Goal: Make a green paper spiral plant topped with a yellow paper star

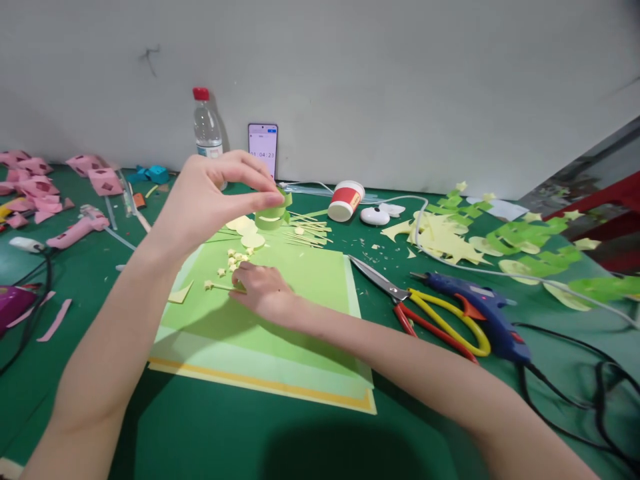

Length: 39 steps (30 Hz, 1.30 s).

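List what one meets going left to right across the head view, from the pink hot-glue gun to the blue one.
Pink plastic hot-glue gun → clear plastic water bottle with red cap → pale green paper ring in the grip of the left hand → red-and-white paper cup on its side → blue plastic hot-glue gun.

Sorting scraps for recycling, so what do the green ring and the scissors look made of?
The green ring pinched in the left hand looks like a curled strip of matte paper or thin card: flat colour, no shine. The scissors have grey, reflective blades, likely metal, and glossy red and yellow handles, probably plastic.
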Each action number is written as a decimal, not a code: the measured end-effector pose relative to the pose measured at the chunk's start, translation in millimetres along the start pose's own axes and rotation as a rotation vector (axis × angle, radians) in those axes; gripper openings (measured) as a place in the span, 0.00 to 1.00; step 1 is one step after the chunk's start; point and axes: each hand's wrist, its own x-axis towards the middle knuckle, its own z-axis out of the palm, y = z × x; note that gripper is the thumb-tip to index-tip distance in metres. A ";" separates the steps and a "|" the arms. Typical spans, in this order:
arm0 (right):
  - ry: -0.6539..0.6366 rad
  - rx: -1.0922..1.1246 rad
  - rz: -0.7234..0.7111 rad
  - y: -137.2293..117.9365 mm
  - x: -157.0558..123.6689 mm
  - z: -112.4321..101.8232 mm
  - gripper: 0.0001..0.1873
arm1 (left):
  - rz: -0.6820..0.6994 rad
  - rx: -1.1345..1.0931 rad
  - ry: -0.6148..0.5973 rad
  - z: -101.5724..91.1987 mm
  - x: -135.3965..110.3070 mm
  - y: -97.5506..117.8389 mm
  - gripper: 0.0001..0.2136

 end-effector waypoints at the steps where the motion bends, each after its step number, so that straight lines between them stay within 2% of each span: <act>1: -0.010 0.023 0.019 -0.4 2.0 2.6 0.16 | -0.014 -0.015 0.003 1.1 -0.8 3.0 0.02; 4: -0.002 0.126 0.063 0.9 6.5 6.5 0.16 | -0.029 -0.071 -0.001 2.0 -4.1 11.8 0.03; 7: 0.090 0.277 0.077 6.8 2.2 -6.0 0.15 | 0.011 -0.146 -0.062 -3.5 -8.6 22.2 0.02; 9: 0.200 0.396 0.088 13.2 -10.1 -25.5 0.11 | 0.073 -0.186 -0.178 -9.8 -11.7 31.7 0.03; 12: 0.353 0.584 0.106 23.1 -43.1 -60.2 0.10 | 0.142 -0.220 -0.453 -15.6 -15.8 47.6 0.03; 14: 0.418 0.692 0.109 26.9 -69.1 -77.9 0.13 | 0.119 -0.158 -0.593 -12.5 -18.2 55.8 0.04; 15: 0.458 0.774 0.102 27.5 -81.3 -83.9 0.13 | 0.086 -0.089 -0.602 -8.4 -19.2 58.3 0.04; 17: 0.512 1.032 0.082 26.5 -101.5 -90.0 0.10 | -0.007 0.078 -0.511 3.9 -21.3 60.4 0.02; 19: 0.542 1.167 0.066 24.3 -114.5 -90.2 0.08 | -0.063 0.180 -0.419 19.1 -23.4 59.3 0.04; 23: 0.556 1.169 0.029 23.1 -123.5 -83.1 0.03 | -0.008 0.065 -0.364 46.4 -27.7 54.4 0.03; 27: 0.628 1.097 -0.031 26.6 -123.7 -77.0 0.02 | 0.107 0.011 -0.253 62.9 -31.0 51.8 0.03; 31: 0.711 0.922 -0.100 28.7 -125.0 -75.1 0.07 | 0.242 0.060 -0.191 69.3 -33.2 49.7 0.02; 34: 0.755 0.752 -0.152 32.9 -130.2 -77.8 0.09 | 0.414 0.189 -0.119 68.1 -34.8 47.0 0.02; 36: 0.839 0.549 -0.209 37.5 -136.2 -83.7 0.12 | 0.541 0.318 -0.041 65.4 -35.8 45.5 0.03; 39: 1.016 0.131 -0.380 42.7 -148.3 -98.5 0.16 | 0.677 0.496 0.044 61.2 -36.9 45.7 0.05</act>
